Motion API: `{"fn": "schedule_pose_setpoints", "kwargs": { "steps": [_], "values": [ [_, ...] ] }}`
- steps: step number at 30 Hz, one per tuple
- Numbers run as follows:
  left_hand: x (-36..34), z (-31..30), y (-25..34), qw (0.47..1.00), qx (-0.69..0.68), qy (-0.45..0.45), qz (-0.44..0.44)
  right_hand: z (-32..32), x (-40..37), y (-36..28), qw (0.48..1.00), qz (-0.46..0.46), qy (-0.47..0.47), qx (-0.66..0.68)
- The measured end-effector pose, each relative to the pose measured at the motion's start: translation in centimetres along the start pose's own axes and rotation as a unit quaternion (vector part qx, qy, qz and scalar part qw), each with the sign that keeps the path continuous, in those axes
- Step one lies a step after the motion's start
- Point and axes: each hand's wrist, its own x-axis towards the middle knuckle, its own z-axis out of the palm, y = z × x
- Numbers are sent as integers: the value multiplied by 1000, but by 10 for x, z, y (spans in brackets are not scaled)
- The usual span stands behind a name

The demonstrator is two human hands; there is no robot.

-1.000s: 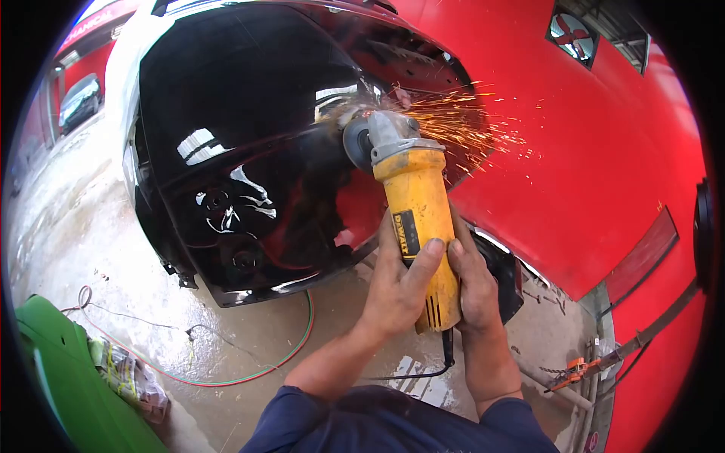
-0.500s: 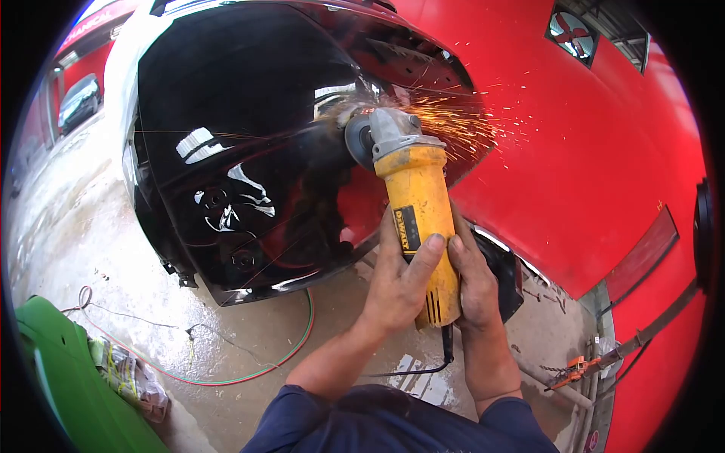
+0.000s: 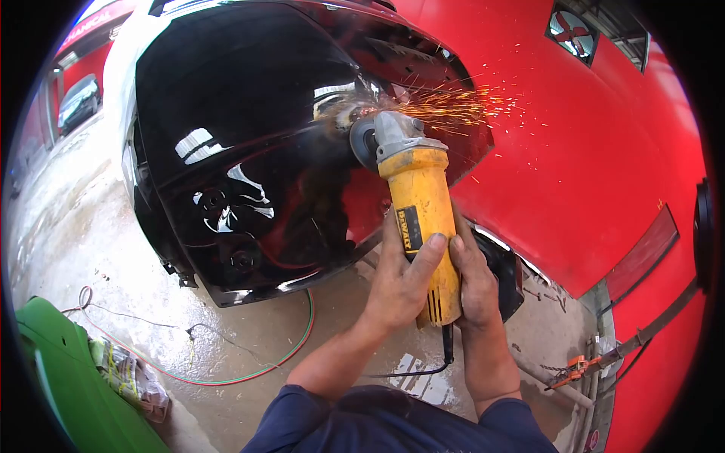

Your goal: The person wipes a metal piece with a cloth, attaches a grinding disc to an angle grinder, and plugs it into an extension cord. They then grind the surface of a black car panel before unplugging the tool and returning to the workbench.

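Note:
A yellow angle grinder (image 3: 424,204) with a grey metal head is held between both hands. My left hand (image 3: 400,279) wraps its left side, thumb on top. Around the right side of the body, my right hand (image 3: 476,287) is closed. The grinding disc (image 3: 363,142) touches or nearly touches a worn, bare patch (image 3: 353,117) on the glossy black car body panel (image 3: 242,83). Orange sparks (image 3: 461,104) fly off to the right. The exact contact point is partly hidden by the grinder head and haze.
A red wall (image 3: 559,196) rises at the right, with a chain hoist (image 3: 580,368) near its foot. A red and green hose (image 3: 249,377) and cables lie on the wet floor. At lower left stand a green panel (image 3: 68,377) and a wrapped bundle (image 3: 132,377).
The grinder head has shifted slightly right and down across the panel, with both hands still round the body. The spark stream looks narrower and reaches farther right.

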Motion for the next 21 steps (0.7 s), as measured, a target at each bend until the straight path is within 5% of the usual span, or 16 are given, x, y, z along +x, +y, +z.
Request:
{"fn": "schedule_pose_setpoints", "kwargs": {
  "steps": [21],
  "values": [
    [5, 0, -3, 1000, -1, -6, 1, -4, 4, 3, 1000, 1, 8, 16]
  ]
}}
